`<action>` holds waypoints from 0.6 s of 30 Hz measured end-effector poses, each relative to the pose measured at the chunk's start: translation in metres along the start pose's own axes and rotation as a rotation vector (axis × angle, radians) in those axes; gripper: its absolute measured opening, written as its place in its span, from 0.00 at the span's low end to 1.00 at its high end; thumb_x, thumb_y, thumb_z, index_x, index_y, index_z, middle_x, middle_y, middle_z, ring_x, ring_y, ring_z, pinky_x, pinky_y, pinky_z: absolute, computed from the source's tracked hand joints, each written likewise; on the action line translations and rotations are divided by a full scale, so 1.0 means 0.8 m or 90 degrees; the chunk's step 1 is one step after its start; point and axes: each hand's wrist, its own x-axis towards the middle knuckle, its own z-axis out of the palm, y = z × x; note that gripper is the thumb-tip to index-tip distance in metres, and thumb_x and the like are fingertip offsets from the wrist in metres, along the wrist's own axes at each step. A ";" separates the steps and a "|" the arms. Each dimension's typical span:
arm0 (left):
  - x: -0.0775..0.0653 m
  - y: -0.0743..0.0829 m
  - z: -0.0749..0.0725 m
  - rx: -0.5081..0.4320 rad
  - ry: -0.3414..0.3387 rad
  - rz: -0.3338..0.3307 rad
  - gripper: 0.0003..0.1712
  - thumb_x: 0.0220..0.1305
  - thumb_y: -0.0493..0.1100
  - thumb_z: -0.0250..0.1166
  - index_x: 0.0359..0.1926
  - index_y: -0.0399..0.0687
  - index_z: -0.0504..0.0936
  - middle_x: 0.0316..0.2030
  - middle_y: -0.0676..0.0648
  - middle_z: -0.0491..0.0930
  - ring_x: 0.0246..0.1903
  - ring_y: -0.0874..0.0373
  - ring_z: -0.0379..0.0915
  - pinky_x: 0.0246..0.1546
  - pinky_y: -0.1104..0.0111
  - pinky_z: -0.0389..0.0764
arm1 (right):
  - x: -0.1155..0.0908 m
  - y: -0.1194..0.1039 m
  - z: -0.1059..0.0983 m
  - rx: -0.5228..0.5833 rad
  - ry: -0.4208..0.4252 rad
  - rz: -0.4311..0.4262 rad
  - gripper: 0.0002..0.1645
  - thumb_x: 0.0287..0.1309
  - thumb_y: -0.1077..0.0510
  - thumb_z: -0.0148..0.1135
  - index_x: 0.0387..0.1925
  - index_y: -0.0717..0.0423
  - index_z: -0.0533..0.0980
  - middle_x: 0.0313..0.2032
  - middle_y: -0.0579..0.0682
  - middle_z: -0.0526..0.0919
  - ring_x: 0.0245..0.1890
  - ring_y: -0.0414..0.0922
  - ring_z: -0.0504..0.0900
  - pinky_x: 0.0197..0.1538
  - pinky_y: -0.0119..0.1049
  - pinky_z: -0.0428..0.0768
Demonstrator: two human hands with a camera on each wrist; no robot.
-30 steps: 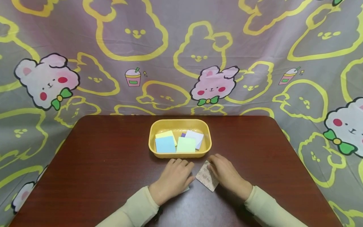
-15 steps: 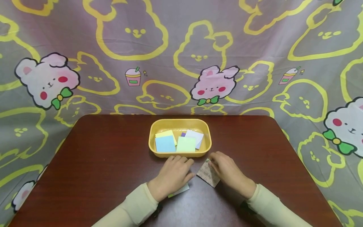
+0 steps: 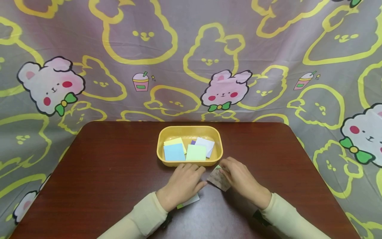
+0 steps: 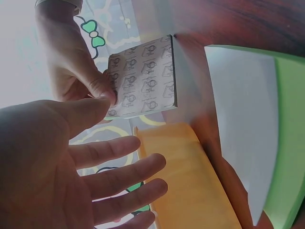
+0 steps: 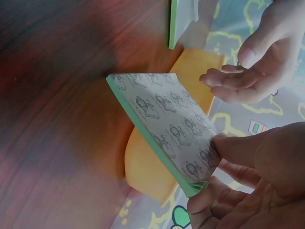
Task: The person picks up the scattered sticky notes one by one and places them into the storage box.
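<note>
My right hand (image 3: 244,184) pinches a pad of sticky notes (image 3: 219,179) at one corner between thumb and fingers. Its printed backing faces up, and its green edge shows in the right wrist view, where the pad (image 5: 164,121) is tilted. Beside it my left hand (image 3: 182,186) has its fingers extended, with nothing between them in the left wrist view. A second sticky-note pad (image 3: 190,201), white on one face and green along the side, lies on the table, partly hidden below the left hand.
Just beyond both hands stands a yellow plastic tray (image 3: 189,163). Inside are a blue pad (image 3: 174,152), a pale green pad (image 3: 196,152), yellow notes (image 3: 173,141) and pale lilac notes (image 3: 206,142). A patterned cloth (image 3: 179,73) hangs behind the brown table (image 3: 98,179).
The right hand has tilted the printed pad and shifted it slightly toward the tray. My left hand has moved slightly forward, showing more of the pad below it.
</note>
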 end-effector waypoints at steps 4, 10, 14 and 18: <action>0.001 0.000 0.000 0.002 0.006 0.003 0.22 0.63 0.59 0.56 0.49 0.52 0.79 0.40 0.52 0.81 0.40 0.57 0.75 0.40 0.62 0.71 | 0.001 0.000 -0.002 -0.003 0.007 -0.004 0.07 0.49 0.63 0.66 0.28 0.48 0.76 0.25 0.37 0.70 0.25 0.35 0.67 0.28 0.33 0.72; 0.003 0.000 0.001 -0.004 0.002 0.000 0.23 0.63 0.59 0.56 0.51 0.51 0.79 0.41 0.52 0.81 0.41 0.57 0.75 0.41 0.62 0.72 | 0.004 -0.002 -0.007 -0.005 0.011 -0.011 0.07 0.49 0.63 0.66 0.28 0.49 0.76 0.25 0.37 0.70 0.24 0.35 0.67 0.27 0.32 0.71; 0.004 -0.001 0.000 -0.011 0.009 0.001 0.22 0.62 0.59 0.56 0.49 0.51 0.79 0.39 0.53 0.80 0.39 0.57 0.74 0.41 0.62 0.72 | 0.007 -0.004 -0.011 -0.002 0.017 -0.017 0.07 0.48 0.64 0.67 0.28 0.50 0.77 0.25 0.38 0.70 0.25 0.35 0.67 0.27 0.32 0.72; 0.006 -0.002 0.000 -0.020 0.024 0.004 0.21 0.62 0.58 0.58 0.48 0.51 0.79 0.37 0.53 0.80 0.38 0.57 0.75 0.39 0.62 0.73 | 0.010 -0.005 -0.015 -0.004 0.022 -0.025 0.07 0.49 0.64 0.66 0.28 0.50 0.77 0.25 0.39 0.71 0.25 0.35 0.67 0.28 0.33 0.72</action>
